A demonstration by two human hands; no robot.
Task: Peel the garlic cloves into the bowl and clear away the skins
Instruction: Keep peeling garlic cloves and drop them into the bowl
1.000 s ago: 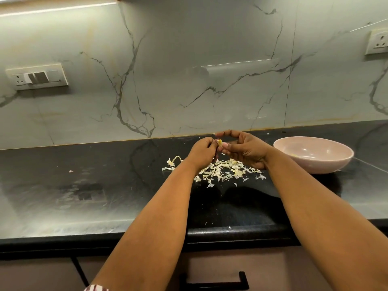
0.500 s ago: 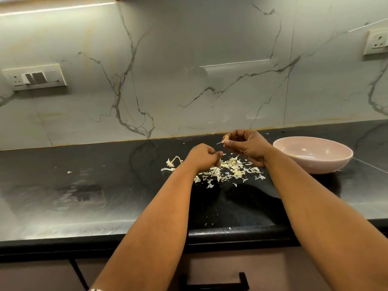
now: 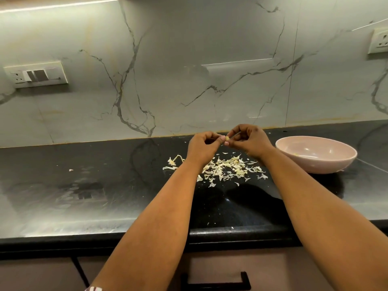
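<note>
Head view: both hands raised over the black countertop point(image 3: 63, 198), meeting fingertip to fingertip above the skins pile point(image 3: 226, 169). Left hand point(image 3: 201, 147) curled, thumb and fingers pinching a small pale garlic clove point(image 3: 227, 138). Right hand point(image 3: 251, 140) also curled, pinching at the clove's right side; a thin dark sliver sticks out up-right from its fingers, could be a skin strip or stem, too small to tell. Clove sits between the two hands, touching both; long axis too small to judge. Pink bowl point(image 3: 315, 164) stands on the counter to the right, just beside the right forearm, well clear of the left hand, a few pale bits inside. So the bowl lies right of the clove, and the right hand is nearer for the drop. Judgement: peeling mid-way on this clove, skins not yet cleared. A stray flake point(image 3: 71, 170) lies far left. Switch plate point(image 3: 36, 74) on the marble wall.
</note>
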